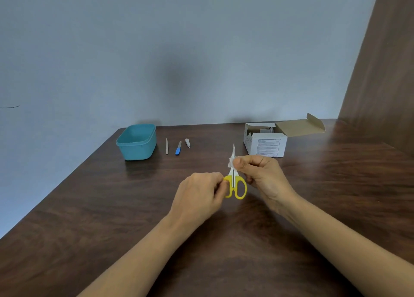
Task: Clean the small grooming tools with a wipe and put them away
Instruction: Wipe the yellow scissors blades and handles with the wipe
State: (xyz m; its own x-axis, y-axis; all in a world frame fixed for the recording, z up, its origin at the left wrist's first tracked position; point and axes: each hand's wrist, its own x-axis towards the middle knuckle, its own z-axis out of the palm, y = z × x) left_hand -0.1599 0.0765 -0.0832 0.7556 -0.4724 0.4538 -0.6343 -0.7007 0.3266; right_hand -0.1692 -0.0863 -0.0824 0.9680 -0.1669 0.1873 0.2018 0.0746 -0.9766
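The left hand (199, 193) grips the yellow-handled scissors (235, 184) by the left finger loop, its fingers curled around the plastic. The scissors are held above the dark wooden table (89, 218), near its middle, with the closed blades pointing away from the person. The right hand (257, 171) pinches a small white wipe (230, 162) against the blades — thumb and fingers folded round it partway up the metal, so only the tip of the blades shows beyond the wipe.

Farther back on the table, 3 small tools lie in a row, apart from one another: a slim pale stick-like tool (167, 146), a nail file with a blue handle (178, 148) and a small metal nail clipper (187, 143). Just left of them stands a teal plastic container (136, 142), open at the top; what it holds cannot be seen. To the right, behind the right hand, sits a white cardboard box (265, 143) with its flap (301, 126) folded open, some packets showing inside.
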